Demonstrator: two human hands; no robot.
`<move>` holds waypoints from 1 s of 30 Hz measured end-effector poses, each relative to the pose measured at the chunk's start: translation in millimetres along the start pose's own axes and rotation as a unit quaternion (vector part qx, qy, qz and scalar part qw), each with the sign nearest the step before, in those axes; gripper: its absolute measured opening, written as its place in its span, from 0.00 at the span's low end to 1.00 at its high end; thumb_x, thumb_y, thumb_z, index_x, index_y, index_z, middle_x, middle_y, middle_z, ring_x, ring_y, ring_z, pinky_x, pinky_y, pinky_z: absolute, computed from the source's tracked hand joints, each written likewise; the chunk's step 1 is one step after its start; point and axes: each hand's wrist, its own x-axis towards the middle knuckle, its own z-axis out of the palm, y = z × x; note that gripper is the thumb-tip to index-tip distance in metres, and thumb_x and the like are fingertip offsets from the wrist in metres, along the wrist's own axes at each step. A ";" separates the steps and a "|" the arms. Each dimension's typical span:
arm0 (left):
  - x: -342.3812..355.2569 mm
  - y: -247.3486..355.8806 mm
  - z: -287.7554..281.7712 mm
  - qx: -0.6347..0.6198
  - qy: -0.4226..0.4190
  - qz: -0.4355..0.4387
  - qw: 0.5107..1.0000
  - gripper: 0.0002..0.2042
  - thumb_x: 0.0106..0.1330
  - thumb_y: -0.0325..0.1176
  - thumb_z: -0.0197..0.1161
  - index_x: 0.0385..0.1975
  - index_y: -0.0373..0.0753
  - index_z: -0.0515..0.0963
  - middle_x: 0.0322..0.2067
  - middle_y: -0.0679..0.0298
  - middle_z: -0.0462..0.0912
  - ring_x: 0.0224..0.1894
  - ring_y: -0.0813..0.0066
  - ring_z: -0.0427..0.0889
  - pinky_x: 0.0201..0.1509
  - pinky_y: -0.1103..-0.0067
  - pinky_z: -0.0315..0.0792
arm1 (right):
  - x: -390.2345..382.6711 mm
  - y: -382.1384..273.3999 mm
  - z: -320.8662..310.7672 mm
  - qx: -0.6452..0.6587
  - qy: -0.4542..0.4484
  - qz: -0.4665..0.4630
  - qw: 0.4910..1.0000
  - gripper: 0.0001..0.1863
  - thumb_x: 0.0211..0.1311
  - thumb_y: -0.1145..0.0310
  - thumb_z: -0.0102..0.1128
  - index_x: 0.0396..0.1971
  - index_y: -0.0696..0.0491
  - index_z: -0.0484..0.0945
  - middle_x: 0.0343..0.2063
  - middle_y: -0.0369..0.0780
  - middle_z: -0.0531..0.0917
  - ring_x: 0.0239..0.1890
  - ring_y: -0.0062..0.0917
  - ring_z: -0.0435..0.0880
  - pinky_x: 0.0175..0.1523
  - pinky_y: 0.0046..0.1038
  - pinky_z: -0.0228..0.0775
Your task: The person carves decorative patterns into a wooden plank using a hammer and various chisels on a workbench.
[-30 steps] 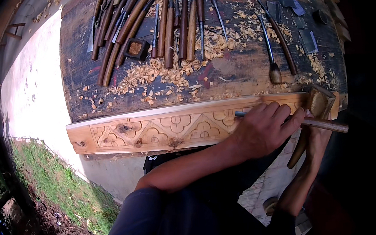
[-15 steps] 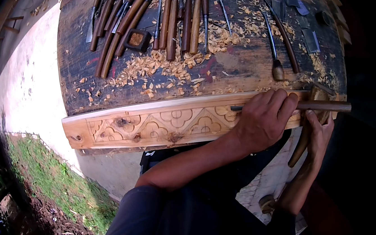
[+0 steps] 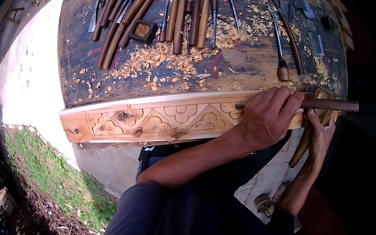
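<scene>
A long light-wood board [image 3: 171, 129], carved with rows of petal and zigzag shapes, lies along the near edge of the workbench. My left hand [image 3: 269, 118] is wrapped round a chisel, resting over the board's right part. The dark blade [image 3: 239, 106] pokes out on the left of my fist, against the carving; the brown chisel handle [image 3: 331, 104] sticks out to the right. My right hand [image 3: 321, 132] is closed on a curved wooden mallet [image 3: 300, 148], its bent grip pointing down towards me. The mallet's head, partly hidden, is beside the chisel handle.
Several wooden-handled chisels [image 3: 180, 22] lie at the back of the bench [image 3: 126, 88], beside a small dark square block [image 3: 143, 31]. Wood shavings [image 3: 159, 59] are scattered there. A round brush [image 3: 283, 70] and flat metal blades [image 3: 315, 43] lie at the right.
The whole view has shifted slightly, so the bench tools appear a little further right and the board a little higher. Both hands keep their grips; the chisel stays at much the same spot on the carving.
</scene>
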 end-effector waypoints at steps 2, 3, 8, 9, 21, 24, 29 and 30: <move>0.3 -0.1 -0.8 -0.004 0.004 0.003 1.000 0.15 0.67 0.32 0.73 0.51 0.35 0.83 0.33 0.61 0.76 0.31 0.62 0.83 0.30 0.68 0.74 | -0.7 -1.7 0.1 -0.002 0.001 0.005 1.000 0.22 0.68 0.69 0.76 0.58 0.60 0.83 0.47 0.37 0.88 0.47 0.21 0.85 0.56 0.27 0.77; 0.5 -0.3 -0.7 -0.006 0.007 0.004 1.000 0.16 0.67 0.32 0.73 0.52 0.35 0.83 0.33 0.61 0.76 0.31 0.62 0.83 0.30 0.68 0.74 | -1.3 -2.5 0.3 -0.001 0.001 0.007 1.000 0.22 0.68 0.69 0.76 0.58 0.60 0.83 0.47 0.37 0.88 0.47 0.21 0.85 0.56 0.27 0.77; 2.0 -0.1 0.5 -0.019 0.019 -0.002 1.000 0.16 0.66 0.30 0.74 0.52 0.35 0.83 0.33 0.61 0.77 0.31 0.61 0.83 0.31 0.67 0.75 | -0.3 0.9 0.0 0.001 0.005 0.006 1.000 0.23 0.68 0.68 0.77 0.59 0.60 0.83 0.47 0.38 0.89 0.47 0.21 0.85 0.56 0.27 0.78; 1.9 -0.2 0.7 -0.020 0.022 -0.005 1.000 0.16 0.66 0.30 0.74 0.52 0.35 0.83 0.33 0.61 0.77 0.31 0.61 0.83 0.31 0.67 0.75 | 0.5 2.0 -0.8 -0.001 0.003 0.007 1.000 0.23 0.68 0.68 0.77 0.59 0.60 0.83 0.47 0.38 0.89 0.46 0.21 0.85 0.56 0.27 0.78; -0.9 -4.3 -0.6 -0.020 0.030 -0.040 0.999 0.22 0.64 0.23 0.71 0.59 0.37 0.84 0.34 0.61 0.77 0.34 0.60 0.83 0.34 0.65 0.77 | 9.9 -16.5 -6.2 -0.054 0.026 -0.046 0.997 0.28 0.68 0.73 0.77 0.67 0.62 0.80 0.55 0.41 0.89 0.54 0.24 0.86 0.65 0.30 0.77; -0.7 -4.2 0.0 -0.023 0.032 -0.044 0.998 0.22 0.64 0.23 0.71 0.60 0.38 0.84 0.34 0.61 0.77 0.33 0.60 0.82 0.34 0.65 0.76 | 19.8 -36.1 -21.3 -0.098 0.068 -0.087 0.989 0.31 0.70 0.64 0.78 0.67 0.61 0.79 0.52 0.42 0.89 0.51 0.26 0.88 0.61 0.30 0.79; -1.1 -5.2 -1.0 -0.025 0.035 -0.038 0.998 0.23 0.64 0.23 0.70 0.61 0.39 0.84 0.34 0.61 0.77 0.32 0.61 0.82 0.33 0.66 0.76 | 34.2 -76.1 -39.0 -0.141 0.128 -0.130 0.973 0.30 0.69 0.62 0.80 0.64 0.61 0.82 0.49 0.41 0.89 0.48 0.25 0.87 0.55 0.29 0.78; -1.4 -4.1 -1.3 -0.031 0.040 -0.033 0.998 0.23 0.64 0.23 0.70 0.61 0.39 0.84 0.34 0.61 0.77 0.32 0.61 0.81 0.32 0.66 0.75 | 35.1 -82.6 -38.8 -0.120 0.137 -0.153 0.971 0.33 0.69 0.60 0.81 0.67 0.62 0.80 0.52 0.42 0.89 0.51 0.27 0.88 0.59 0.31 0.79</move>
